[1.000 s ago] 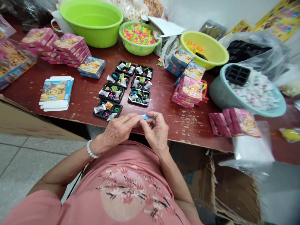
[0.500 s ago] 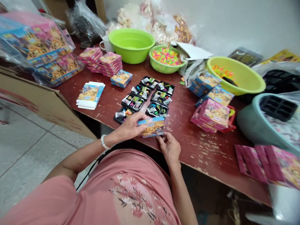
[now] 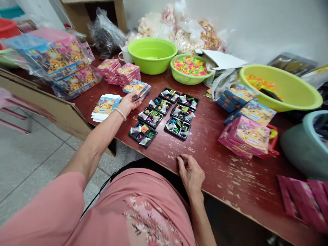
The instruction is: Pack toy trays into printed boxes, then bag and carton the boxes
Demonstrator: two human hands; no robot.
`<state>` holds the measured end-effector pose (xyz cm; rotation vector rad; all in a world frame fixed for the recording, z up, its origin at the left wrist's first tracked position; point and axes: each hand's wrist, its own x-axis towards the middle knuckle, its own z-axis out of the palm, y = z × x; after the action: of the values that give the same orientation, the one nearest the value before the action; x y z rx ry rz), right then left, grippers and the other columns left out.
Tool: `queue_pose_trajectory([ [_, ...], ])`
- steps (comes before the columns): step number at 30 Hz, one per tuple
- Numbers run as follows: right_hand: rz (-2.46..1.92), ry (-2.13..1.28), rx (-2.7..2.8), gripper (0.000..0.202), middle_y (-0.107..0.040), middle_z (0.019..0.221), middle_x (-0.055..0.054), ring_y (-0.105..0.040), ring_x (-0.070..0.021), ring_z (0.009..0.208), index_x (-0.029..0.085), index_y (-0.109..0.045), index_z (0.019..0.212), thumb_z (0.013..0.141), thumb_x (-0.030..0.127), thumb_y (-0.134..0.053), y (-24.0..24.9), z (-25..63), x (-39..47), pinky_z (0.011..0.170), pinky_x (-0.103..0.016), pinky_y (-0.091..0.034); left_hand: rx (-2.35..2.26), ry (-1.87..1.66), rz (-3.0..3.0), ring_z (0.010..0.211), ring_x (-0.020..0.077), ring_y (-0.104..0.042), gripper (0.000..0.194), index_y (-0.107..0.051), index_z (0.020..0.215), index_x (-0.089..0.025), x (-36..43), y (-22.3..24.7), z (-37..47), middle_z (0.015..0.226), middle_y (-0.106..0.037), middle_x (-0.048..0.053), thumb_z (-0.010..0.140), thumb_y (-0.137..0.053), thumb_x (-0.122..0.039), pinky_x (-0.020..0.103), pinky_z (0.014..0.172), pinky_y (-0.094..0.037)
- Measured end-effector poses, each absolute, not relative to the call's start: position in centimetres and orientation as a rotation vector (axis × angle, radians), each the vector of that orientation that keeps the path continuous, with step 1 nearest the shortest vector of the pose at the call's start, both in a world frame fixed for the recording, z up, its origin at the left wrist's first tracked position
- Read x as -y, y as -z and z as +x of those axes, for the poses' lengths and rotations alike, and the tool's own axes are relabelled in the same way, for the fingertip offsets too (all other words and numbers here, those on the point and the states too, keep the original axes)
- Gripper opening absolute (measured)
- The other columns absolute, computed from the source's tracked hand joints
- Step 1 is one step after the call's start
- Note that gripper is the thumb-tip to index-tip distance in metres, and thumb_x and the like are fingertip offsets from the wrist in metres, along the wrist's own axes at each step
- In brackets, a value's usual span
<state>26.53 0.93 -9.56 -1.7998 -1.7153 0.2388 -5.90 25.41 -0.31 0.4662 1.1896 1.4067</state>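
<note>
My left hand (image 3: 128,103) reaches to the back left, its fingers closed on a small blue printed box (image 3: 135,87) at the top of a low stack. Under that box, another blue box (image 3: 145,94) shows at the side. Beside the wrist lie flat unfolded box blanks (image 3: 104,106). My right hand (image 3: 191,173) rests at the table's front edge, fingers loosely curled in, with nothing seen in them. Between the hands, two rows of black compartment trays (image 3: 150,117) hold small colourful pieces and little white packets.
Pink boxes (image 3: 128,70) are stacked behind. A green basin (image 3: 152,65), a basket of colourful pieces (image 3: 191,80) and a yellow basin (image 3: 294,99) line the back. More pink boxes (image 3: 249,135) stand at right. Bagged boxes (image 3: 63,56) sit at left.
My left hand has carried the blue box from the front edge to the back left, onto the other blue box. The right hand has let go and stays near the edge. The view has shifted.
</note>
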Motion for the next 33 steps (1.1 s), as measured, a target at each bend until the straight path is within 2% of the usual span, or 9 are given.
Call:
queue_pose_trajectory([
  [5, -1.760, -0.199, 1.727, 0.041, -0.083, 0.098, -0.007, -0.078, -0.0276, 0.084, 0.029, -0.078, 0.103, 0.102, 0.060, -0.050, 9.7, 26.7, -0.9, 0.066, -0.037, -0.054, -1.467, -1.378, 0.610, 0.052, 0.0104, -0.060, 0.049, -0.055, 0.086, -0.017, -25.7, 1.6, -4.7, 0.057, -0.060, -0.003, 0.084, -0.086, -0.056, 0.024, 0.060, -0.055],
  [8, -1.716, -0.139, 1.755, 0.043, -0.083, 0.096, -0.006, -0.078, -0.0251, 0.081, 0.029, -0.078, 0.103, 0.104, 0.060, -0.049, 9.8, 26.6, -1.0, 0.064, -0.035, -0.053, -1.609, -1.377, 0.727, 0.056, 0.0126, -0.062, 0.051, -0.056, 0.091, -0.018, -24.8, 1.3, -6.4, 0.063, -0.063, -0.001, 0.084, -0.083, -0.061, 0.025, 0.062, -0.054],
  [10, -1.680, -0.061, 1.783, 0.043, -0.083, 0.094, -0.004, -0.078, -0.0217, 0.078, 0.027, -0.078, 0.103, 0.106, 0.058, -0.048, 9.9, 26.6, -1.0, 0.061, -0.032, -0.050, -1.779, -1.394, 0.866, 0.075, 0.0176, -0.071, 0.048, -0.058, 0.101, -0.020, -23.8, 0.7, -9.1, 0.081, -0.071, 0.003, 0.083, -0.086, -0.054, 0.027, 0.072, -0.057],
  [12, -1.636, 0.021, 1.806, 0.043, -0.082, 0.092, -0.003, -0.077, -0.0181, 0.075, 0.024, -0.078, 0.102, 0.107, 0.055, -0.050, 10.0, 26.6, -1.1, 0.059, -0.028, -0.048, -2.128, -1.270, 1.133, 0.111, 0.0279, -0.071, 0.057, -0.059, 0.116, -0.021, -22.9, -0.1, -12.7, 0.115, -0.074, 0.011, 0.076, -0.091, -0.044, 0.034, 0.090, -0.058],
  [14, -1.589, 0.081, 1.826, 0.041, -0.081, 0.089, -0.002, -0.076, -0.0153, 0.073, 0.021, -0.079, 0.101, 0.108, 0.052, -0.051, 10.0, 26.6, -1.1, 0.058, -0.026, -0.046, -2.512, -0.861, 1.344, 0.140, 0.0420, -0.055, 0.081, -0.056, 0.133, -0.016, -22.2, -0.8, -16.0, 0.146, -0.060, 0.024, 0.068, -0.094, -0.048, 0.048, 0.109, -0.051],
  [16, -1.569, 0.115, 1.837, 0.041, -0.080, 0.086, -0.002, -0.075, -0.0139, 0.072, 0.020, -0.079, 0.101, 0.108, 0.050, -0.052, 10.1, 26.6, -1.2, 0.057, -0.025, -0.044, -2.642, -0.423, 1.306, 0.149, 0.0497, -0.043, 0.105, -0.047, 0.147, -0.010, -21.9, -1.1, -18.2, 0.159, -0.044, 0.033, 0.065, -0.092, -0.058, 0.058, 0.117, -0.043],
  [20, -1.561, 0.137, 1.850, 0.042, -0.079, 0.084, 0.000, -0.073, -0.0132, 0.069, 0.020, -0.079, 0.101, 0.109, 0.050, -0.052, 10.0, 26.6, -1.2, 0.056, -0.024, -0.044, -2.605, -0.143, 1.197, 0.153, 0.0509, -0.038, 0.126, -0.032, 0.158, -0.008, -22.2, -0.9, -19.0, 0.165, -0.034, 0.037, 0.062, -0.089, -0.067, 0.060, 0.118, -0.041],
  [27, -1.541, 0.125, 1.839, 0.042, -0.079, 0.084, -0.001, -0.074, -0.0131, 0.070, 0.019, -0.078, 0.102, 0.109, 0.050, -0.051, 9.9, 26.6, -1.3, 0.055, -0.024, -0.044, -2.600, -0.194, 1.332, 0.151, 0.0533, -0.040, 0.123, -0.036, 0.155, -0.011, -21.9, -0.2, -18.5, 0.159, -0.040, 0.037, 0.060, -0.089, -0.068, 0.061, 0.115, -0.043],
  [33, -1.531, 0.145, 1.849, 0.041, -0.078, 0.084, -0.002, -0.074, -0.0134, 0.070, 0.018, -0.078, 0.102, 0.109, 0.050, -0.053, 10.0, 26.6, -1.3, 0.056, -0.024, -0.045, -2.566, -0.396, 1.451, 0.145, 0.0536, -0.044, 0.118, -0.031, 0.155, -0.008, -20.3, 0.0, -18.4, 0.153, -0.041, 0.039, 0.066, -0.090, -0.059, 0.061, 0.112, -0.041],
])
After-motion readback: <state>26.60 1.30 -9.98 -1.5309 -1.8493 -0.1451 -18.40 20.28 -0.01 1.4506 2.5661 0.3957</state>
